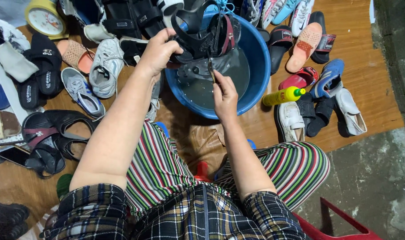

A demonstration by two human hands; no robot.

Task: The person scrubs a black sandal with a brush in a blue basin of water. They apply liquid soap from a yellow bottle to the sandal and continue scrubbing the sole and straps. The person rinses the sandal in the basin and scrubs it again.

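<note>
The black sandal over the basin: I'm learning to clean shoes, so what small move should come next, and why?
Probably stroke the small brush along the black sandal. The left hand holds the sandal over the blue basin of water, and the right hand has the brush tip right at its underside.

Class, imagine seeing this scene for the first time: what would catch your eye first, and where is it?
The blue basin of water, top centre, where the left hand holds a black sandal and the right hand a small brush. Around it, shoes cover the wooden floor; a yellow bottle lies right.
</note>
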